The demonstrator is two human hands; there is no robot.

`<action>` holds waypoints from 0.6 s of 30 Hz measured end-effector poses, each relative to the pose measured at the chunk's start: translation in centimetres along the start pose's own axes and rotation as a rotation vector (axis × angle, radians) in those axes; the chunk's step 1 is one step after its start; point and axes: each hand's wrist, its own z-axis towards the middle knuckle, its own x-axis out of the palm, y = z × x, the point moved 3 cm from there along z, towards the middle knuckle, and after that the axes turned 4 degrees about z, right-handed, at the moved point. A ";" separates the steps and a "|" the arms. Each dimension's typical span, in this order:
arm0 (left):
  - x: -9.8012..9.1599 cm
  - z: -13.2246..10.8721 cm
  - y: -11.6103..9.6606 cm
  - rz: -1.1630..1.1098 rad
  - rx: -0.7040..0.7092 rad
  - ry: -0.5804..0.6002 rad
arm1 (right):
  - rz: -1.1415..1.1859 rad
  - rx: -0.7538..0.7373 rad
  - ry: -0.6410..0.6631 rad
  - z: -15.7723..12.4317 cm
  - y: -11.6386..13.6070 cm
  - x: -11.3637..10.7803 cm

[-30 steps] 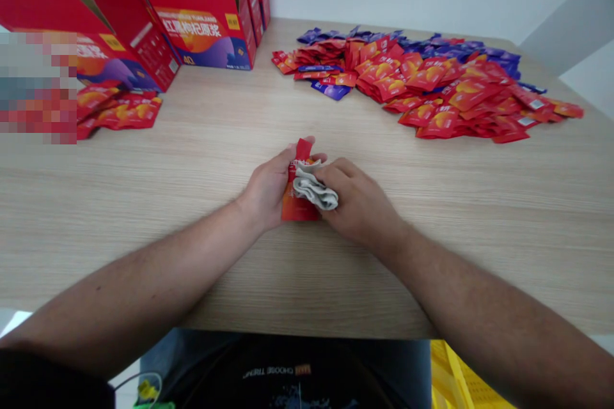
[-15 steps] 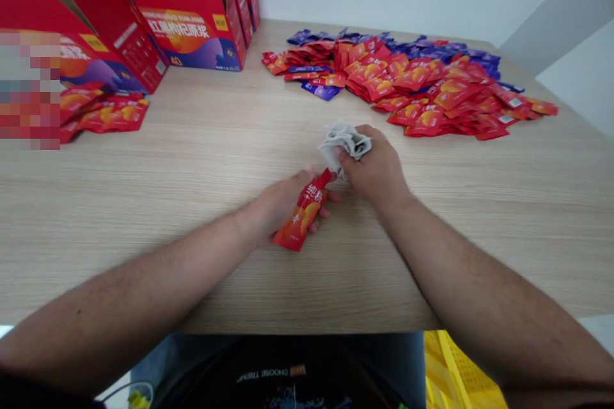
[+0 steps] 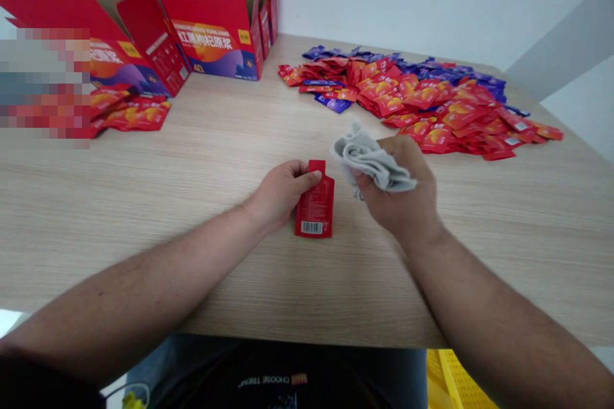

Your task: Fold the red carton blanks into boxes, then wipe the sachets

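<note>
Your left grip [image 3: 279, 195] presses the red sachet [image 3: 315, 208] flat on the table [image 3: 201, 281], while your right grip [image 3: 396, 195] pinches the bunched grey cloth [image 3: 371, 160] just clear of it.

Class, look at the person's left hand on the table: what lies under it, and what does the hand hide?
Under the left hand lies a red foil spout pouch, barcode side up, flat on the light wood table. The hand covers part of the pouch's upper end, so that part cannot be seen.
</note>
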 end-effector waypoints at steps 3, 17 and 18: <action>0.0 0.2 0.1 -0.022 0.052 0.002 | 0.060 -0.189 0.274 -1.0 2.1 1.7; 1.8 -1.4 1.2 -0.221 -0.147 0.133 | 0.119 0.186 0.081 -1.6 -0.3 3.9; 1.8 -1.4 1.2 -0.251 -0.140 0.103 | 0.132 0.138 0.138 -1.7 0.2 4.0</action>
